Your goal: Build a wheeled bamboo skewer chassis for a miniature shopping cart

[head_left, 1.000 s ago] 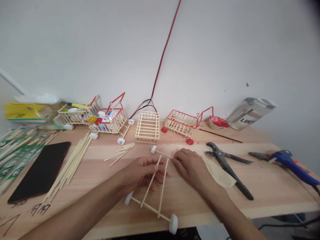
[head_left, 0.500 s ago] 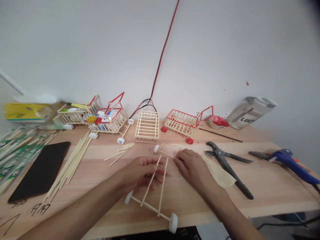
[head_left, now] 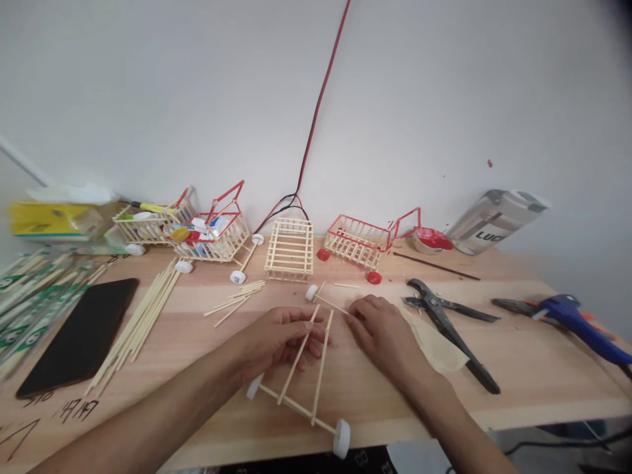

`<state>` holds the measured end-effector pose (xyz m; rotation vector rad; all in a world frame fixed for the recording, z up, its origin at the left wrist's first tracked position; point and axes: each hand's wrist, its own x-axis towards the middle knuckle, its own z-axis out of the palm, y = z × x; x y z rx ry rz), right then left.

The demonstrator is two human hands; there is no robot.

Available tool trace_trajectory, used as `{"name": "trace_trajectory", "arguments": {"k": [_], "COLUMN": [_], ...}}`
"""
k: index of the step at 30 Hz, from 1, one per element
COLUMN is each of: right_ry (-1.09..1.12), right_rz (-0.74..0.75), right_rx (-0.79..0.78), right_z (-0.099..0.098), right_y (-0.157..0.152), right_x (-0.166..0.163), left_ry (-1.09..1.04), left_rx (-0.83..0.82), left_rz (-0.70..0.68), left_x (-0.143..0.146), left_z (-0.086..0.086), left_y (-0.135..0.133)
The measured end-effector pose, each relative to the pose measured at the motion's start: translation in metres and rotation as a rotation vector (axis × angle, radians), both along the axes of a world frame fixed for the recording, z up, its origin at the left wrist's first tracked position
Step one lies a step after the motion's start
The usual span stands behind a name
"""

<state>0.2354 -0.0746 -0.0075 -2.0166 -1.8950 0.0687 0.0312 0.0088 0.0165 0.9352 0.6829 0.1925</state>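
My left hand [head_left: 276, 339] pinches one long stick of a wooden wheel frame [head_left: 297, 366] between thumb and fingers. The frame has two long sticks joined to a cross stick, with a white bottle-cap wheel [head_left: 342, 438] at its near right end and another white wheel [head_left: 253, 386] at its left. My right hand [head_left: 378, 326] is closed around the right end of a stick axle [head_left: 332, 303], low over the table. A white cap wheel [head_left: 311, 292] sits on the axle's left end; the right end is hidden by my fingers.
Along the wall stand an upturned stick basket [head_left: 289, 250], a red-rimmed cart [head_left: 358, 240] and a filled cart [head_left: 217, 237]. Cutting pliers [head_left: 447, 329] and a blue glue gun [head_left: 567, 316] lie right. Loose sticks [head_left: 143, 322] and a black phone [head_left: 81, 336] lie left.
The axle and its white wheel have shifted very slightly right with my right hand. My left hand and the wheel frame stay nearly still.
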Motion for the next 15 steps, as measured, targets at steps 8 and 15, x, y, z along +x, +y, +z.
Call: {"name": "trace_trajectory", "arguments": {"k": [8, 15], "right_ry": [0.01, 0.122], "right_rz": [0.0, -0.018], "right_rx": [0.068, 0.167], "right_z": [0.006, 0.024], "right_y": [-0.011, -0.039], "right_x": [0.008, 0.021], "left_ry": [-0.006, -0.031], "left_rx": [-0.031, -0.075], "left_rz": [0.009, 0.037], "left_x": [-0.005, -0.012], "left_z": [-0.004, -0.007], "left_y": [0.001, 0.001]}}
